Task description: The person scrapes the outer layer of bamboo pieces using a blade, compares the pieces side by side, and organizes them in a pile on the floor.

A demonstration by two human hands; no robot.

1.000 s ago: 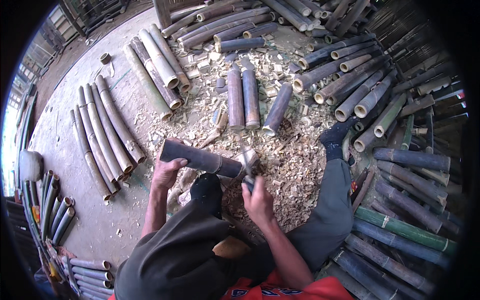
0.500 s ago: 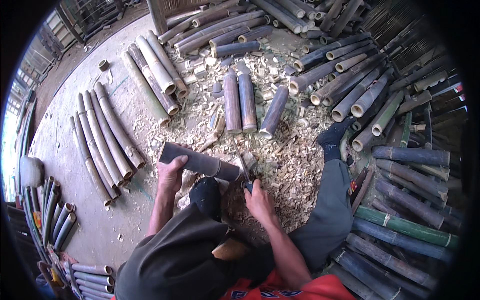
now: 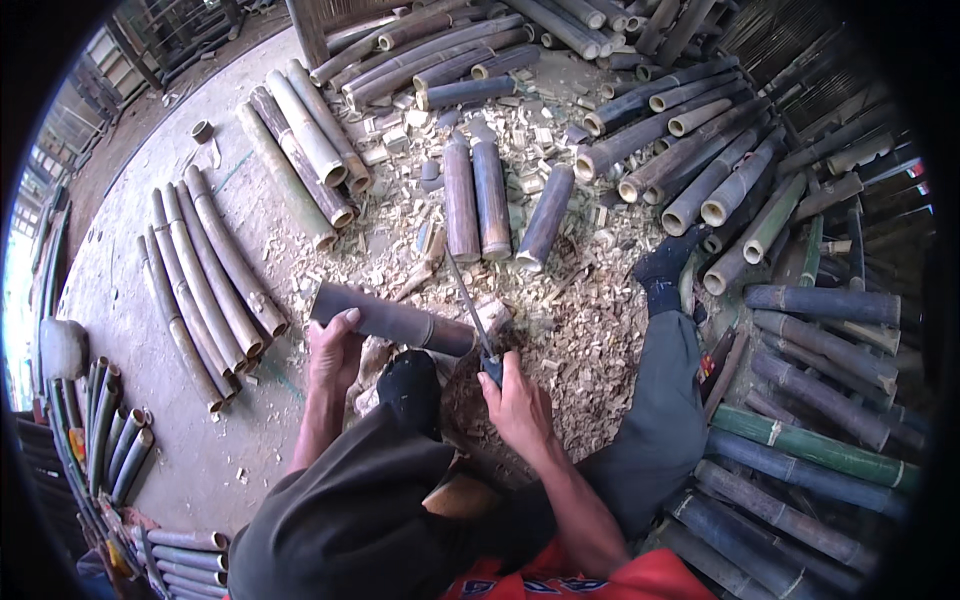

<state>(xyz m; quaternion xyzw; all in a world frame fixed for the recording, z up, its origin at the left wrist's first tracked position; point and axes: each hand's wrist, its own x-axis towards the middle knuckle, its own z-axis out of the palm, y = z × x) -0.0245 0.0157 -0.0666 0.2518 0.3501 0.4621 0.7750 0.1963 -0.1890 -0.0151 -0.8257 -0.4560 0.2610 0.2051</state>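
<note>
My left hand (image 3: pixel 335 355) is closed around the left part of a short, dark bamboo tube (image 3: pixel 392 322). The tube lies slantwise above my dark-clad left foot (image 3: pixel 408 390), its right end lower. In my right hand (image 3: pixel 520 408) is the dark handle of a knife (image 3: pixel 468 303) with a long, narrow blade. That blade points away and a little left, just past the tube's right end; whether it touches the rim I cannot tell. A wooden block (image 3: pixel 490 318) shows partly behind the blade. Farther off, three short bamboo tubes (image 3: pixel 492 205) lie on the chips.
Wood chips (image 3: pixel 590 340) cover the ground between my legs and beyond. Long bamboo poles lie in rows at the left (image 3: pixel 205 280) and far left-centre (image 3: pixel 305 130). Stacked bamboo (image 3: pixel 690 130) fills the far right, with more poles (image 3: pixel 810 450) beside my right leg (image 3: pixel 655 390).
My right hand has moved slightly away from me and the knife blade now reaches farther left and forward. The held tube has shifted a little left.
</note>
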